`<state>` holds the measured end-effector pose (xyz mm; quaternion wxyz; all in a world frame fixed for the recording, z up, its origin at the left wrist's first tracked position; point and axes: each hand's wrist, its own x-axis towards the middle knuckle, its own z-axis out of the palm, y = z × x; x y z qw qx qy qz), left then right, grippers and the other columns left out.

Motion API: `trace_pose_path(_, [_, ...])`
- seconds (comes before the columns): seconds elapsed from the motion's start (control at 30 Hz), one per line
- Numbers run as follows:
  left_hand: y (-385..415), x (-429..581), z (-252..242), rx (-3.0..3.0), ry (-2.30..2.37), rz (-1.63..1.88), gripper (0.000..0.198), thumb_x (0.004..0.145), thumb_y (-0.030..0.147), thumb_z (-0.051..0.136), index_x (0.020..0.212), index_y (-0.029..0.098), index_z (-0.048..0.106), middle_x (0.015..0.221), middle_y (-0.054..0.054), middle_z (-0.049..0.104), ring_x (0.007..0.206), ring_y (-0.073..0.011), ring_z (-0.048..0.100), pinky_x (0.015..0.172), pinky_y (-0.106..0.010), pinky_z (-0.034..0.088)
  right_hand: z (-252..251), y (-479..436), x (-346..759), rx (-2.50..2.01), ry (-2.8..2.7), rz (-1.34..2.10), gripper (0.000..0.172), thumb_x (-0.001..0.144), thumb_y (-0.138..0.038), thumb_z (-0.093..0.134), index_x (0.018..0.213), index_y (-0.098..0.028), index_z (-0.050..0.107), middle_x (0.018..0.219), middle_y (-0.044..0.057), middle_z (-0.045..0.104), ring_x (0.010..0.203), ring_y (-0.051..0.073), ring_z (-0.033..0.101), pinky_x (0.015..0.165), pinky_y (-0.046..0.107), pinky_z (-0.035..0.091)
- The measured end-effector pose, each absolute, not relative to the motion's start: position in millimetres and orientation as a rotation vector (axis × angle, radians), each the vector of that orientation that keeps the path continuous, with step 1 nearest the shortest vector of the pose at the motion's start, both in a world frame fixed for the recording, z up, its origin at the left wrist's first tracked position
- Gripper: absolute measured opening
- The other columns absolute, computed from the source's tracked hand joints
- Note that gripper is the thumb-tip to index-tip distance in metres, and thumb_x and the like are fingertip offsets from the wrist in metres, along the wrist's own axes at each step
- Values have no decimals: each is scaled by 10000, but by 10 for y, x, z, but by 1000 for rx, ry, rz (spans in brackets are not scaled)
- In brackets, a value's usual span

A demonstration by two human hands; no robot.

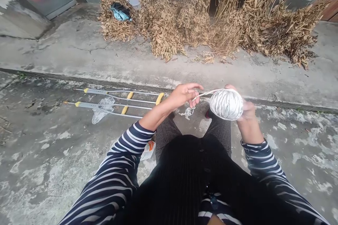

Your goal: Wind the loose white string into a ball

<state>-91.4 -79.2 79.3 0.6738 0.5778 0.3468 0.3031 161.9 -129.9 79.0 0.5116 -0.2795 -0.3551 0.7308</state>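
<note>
My right hand (247, 110) grips a ball of white yarn (226, 104) from its right side, in front of my knees. A strand (207, 93) runs from the top of the ball leftward to my left hand (185, 94), which pinches it between thumb and fingers. Below the left fingers dangles a short crocheted or knotted white piece (188, 112); its exact make is too small to tell. The right fingers are partly behind the ball and a little blurred.
A pair of crutches (113, 108) with yellow grips lies on the concrete to the left, with a clear plastic bag (103, 110) among them. A low concrete step (132, 66) runs across ahead. Dried plant bundles (169, 20) lean along the wall. A white-and-orange packet (148, 150) lies by my left leg.
</note>
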Motion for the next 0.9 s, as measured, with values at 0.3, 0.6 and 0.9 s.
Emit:
trace_pose_path(0.3, [-942,-900,966,1694,930,758,236,909,360,699,829,140,731,548,37,552,493,-60,487,514,-186,391,697,-1227,1645,-608,-807,1786,650,515,-398,855,1128,-246,702,976,51,759,902,278,737,911,483,633])
trace_pose_path(0.6, [-707,-845,1045,1781,977,1150,252,959,340,617,856,136,725,886,-63,740,620,-71,609,608,-200,508,690,-1233,1579,-613,-885,1877,709,502,-347,834,1188,-216,712,1215,110,751,1125,311,718,1048,480,574])
trace_pose_path(0.9, [-523,-886,1029,1750,998,1080,177,916,273,657,830,139,736,730,-27,704,690,-89,638,734,-208,526,727,-1215,1651,-670,-978,1874,684,509,-291,862,1177,-205,743,1262,112,732,1091,288,712,896,393,618])
